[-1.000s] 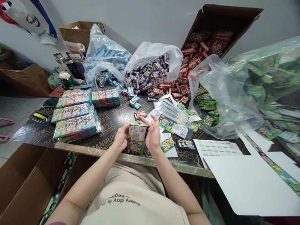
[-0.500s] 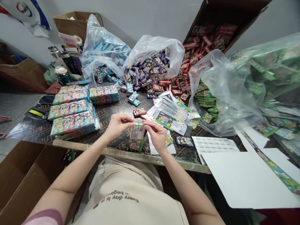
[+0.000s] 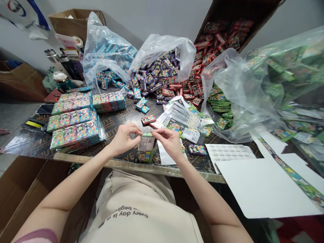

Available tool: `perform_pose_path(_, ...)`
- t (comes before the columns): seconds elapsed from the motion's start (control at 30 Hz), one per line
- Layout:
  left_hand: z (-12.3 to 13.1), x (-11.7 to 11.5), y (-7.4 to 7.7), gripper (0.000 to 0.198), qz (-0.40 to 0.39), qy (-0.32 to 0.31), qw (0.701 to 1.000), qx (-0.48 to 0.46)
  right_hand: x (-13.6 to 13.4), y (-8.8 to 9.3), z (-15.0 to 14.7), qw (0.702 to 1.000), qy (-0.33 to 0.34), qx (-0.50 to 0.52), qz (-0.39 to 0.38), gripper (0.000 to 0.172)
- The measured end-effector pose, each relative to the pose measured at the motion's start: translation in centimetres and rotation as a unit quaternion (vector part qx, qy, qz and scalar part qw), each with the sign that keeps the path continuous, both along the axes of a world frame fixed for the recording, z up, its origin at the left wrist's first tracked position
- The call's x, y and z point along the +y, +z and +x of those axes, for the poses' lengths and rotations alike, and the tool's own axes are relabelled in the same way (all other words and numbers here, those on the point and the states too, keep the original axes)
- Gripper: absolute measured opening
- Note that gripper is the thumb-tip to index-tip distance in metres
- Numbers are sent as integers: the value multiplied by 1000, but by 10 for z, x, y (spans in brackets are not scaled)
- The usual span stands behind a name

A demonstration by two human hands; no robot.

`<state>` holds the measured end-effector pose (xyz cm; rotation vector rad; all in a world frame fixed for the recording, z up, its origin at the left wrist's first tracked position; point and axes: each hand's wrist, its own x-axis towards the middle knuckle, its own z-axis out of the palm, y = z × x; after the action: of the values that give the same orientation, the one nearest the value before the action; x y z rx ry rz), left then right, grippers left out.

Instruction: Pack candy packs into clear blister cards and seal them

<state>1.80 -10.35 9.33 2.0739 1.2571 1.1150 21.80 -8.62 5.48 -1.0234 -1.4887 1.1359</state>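
Note:
My left hand [image 3: 127,137] pinches the upper left corner of a black and green printed packaging pouch [image 3: 144,156], thumb against fingers. At the pouch's upper right edge, my right hand [image 3: 169,141] pinches as well. The pouch has a pale label panel and a green strip along its top; its contents cannot be made out. Just beyond my fingers lie a small red candy box [image 3: 149,119] and another red-and-white one, partly covered. A fanned stack of similar pouches [image 3: 182,122] rests to the right. Beside my right wrist are a white sheet [image 3: 165,156] and a purple box [image 3: 196,149].
Stacks of wrapped multicoloured packs [image 3: 76,133] stand on the left. Along the back are clear bags with blue, purple [image 3: 162,69] and green boxes [image 3: 220,101], plus a carton [image 3: 238,20] spilling red ones. Label sheets [image 3: 230,153] and white card [image 3: 268,189] lie right.
Both hands keep their pinch on the pouch's top edge, with slight finger shifts. The whole view has moved a little, so the table's things appear slightly further left and higher.

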Motion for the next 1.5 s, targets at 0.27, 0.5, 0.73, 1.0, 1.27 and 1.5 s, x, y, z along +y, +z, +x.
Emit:
perform_pose_path(0.27, -1, 4, 0, 20, -114, -7, 992, -57, -11, -6, 10, 994, 21, -22, 109, 9)
perform_pose_path(0.5, 3, 0, -2, 20, -64, 3, 998, -7, -8, -6, 10, 998, 1, -3, 60, 13)
perform_pose_path(0.73, 4, -15, -16, 16, 169, -13, 979, 114, 36, -42, 63, 969, -72, -216, 93, 16)
perform_pose_path(1.0, 11, -13, -15, 35, 169, -53, 966, 188, 51, -98, 122, 858, -77, -507, 34, 18)
perform_pose_path(1.27, 18, -16, -18, 27, 116, -33, 985, 123, 44, -99, 123, 876, -46, -477, 57, 12)
perform_pose_path(1.5, 22, -21, -24, 25, 125, -10, 989, 84, 32, -95, 119, 899, -41, -435, 42, 13)
